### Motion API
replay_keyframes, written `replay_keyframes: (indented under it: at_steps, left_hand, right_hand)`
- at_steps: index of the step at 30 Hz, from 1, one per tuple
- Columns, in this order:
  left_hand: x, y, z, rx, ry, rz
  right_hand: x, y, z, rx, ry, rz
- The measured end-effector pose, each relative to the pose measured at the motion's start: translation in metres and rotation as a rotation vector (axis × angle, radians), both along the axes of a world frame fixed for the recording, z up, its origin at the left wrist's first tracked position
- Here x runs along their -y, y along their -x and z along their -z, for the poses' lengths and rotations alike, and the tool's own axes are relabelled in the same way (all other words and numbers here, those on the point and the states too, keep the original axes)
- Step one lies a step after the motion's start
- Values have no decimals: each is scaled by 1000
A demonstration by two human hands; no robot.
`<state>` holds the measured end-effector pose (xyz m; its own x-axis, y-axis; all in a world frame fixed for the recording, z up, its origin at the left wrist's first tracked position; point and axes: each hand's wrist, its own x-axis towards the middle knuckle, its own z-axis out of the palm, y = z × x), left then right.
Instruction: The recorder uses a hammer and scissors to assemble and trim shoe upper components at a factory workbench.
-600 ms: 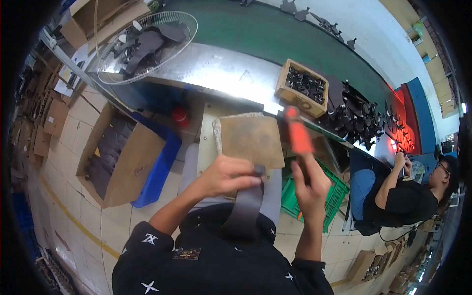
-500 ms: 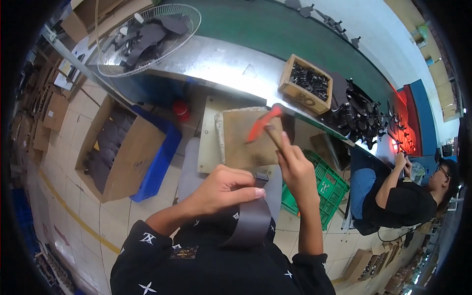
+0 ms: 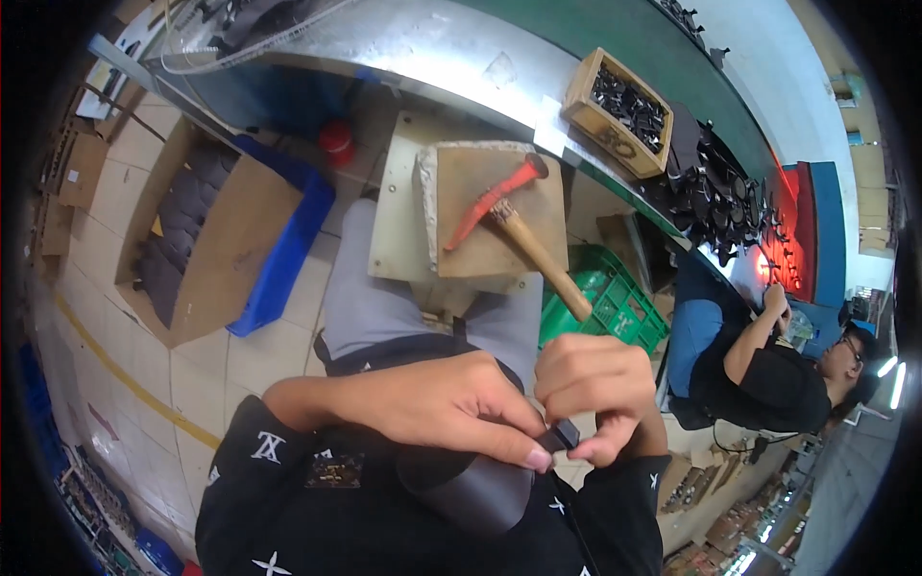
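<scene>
Strip: here's the dark, curved strip in front of the shirt, its small blocky end between the two hands; the lower part melts into black cloth, its far end hard to make out.
Left hand: this hand reaches across the body, thumb and fingers clamped on the strip near that end.
Right hand: palm down, fingers curled, this hand meets the end, thumb alongside (whether it truly grips, I cannot tell; knuckles hide the contact).
Hammer: lying across the brown pad, the hammer points its handle toward the right hand.
Wooden box: up on the worktop, the wooden box brims with small dark parts.
Cardboard box: flat grey pieces fill the cardboard box.
Wire basket: top edge crops the wire basket.
</scene>
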<state>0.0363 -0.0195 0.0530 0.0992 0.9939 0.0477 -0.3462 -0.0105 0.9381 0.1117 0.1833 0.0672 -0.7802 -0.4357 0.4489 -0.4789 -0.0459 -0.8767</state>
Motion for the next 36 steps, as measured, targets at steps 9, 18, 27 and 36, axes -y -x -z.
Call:
replay_keyframes:
  at_steps: [9, 18, 27, 36]
  left_hand:
    - [10, -16, -1, 1, -155, -19]
    - [16, -6, -13, -176, -61, -262]
    - [-8, 1, 29, -27, 226, -169]
    - [65, 172, -31, -432, 79, -1387]
  right_hand:
    - [2, 0, 2, -160, -11, -197]
    - [7, -15, 23, 200, 247, 133]
    - [-26, -47, 25, 96, -79, 1185]
    - [-241, 11, 17, -68, -514, 1735]
